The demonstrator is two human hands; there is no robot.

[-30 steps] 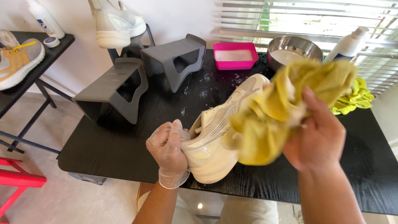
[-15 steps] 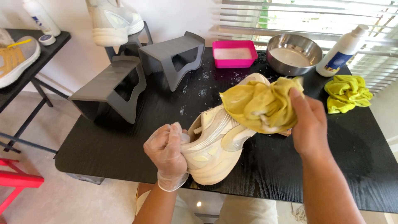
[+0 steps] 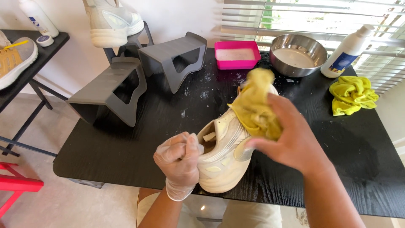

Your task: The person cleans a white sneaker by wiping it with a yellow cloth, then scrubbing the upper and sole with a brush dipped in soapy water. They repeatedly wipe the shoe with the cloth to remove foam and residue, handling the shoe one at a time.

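My gloved left hand (image 3: 179, 162) is clamped on the heel of the cream shoe (image 3: 225, 154), nearest me on the black table (image 3: 126, 160). The shoe's long axis runs from that heel away and rightward to the toe. There my bare right hand (image 3: 295, 141) presses a bunched yellow cloth (image 3: 255, 105) onto the upper.

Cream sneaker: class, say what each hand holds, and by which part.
Gloved left hand grips the cream sneaker at its heel collar. Bare right hand holds a bunched yellow cloth against the shoe's front.
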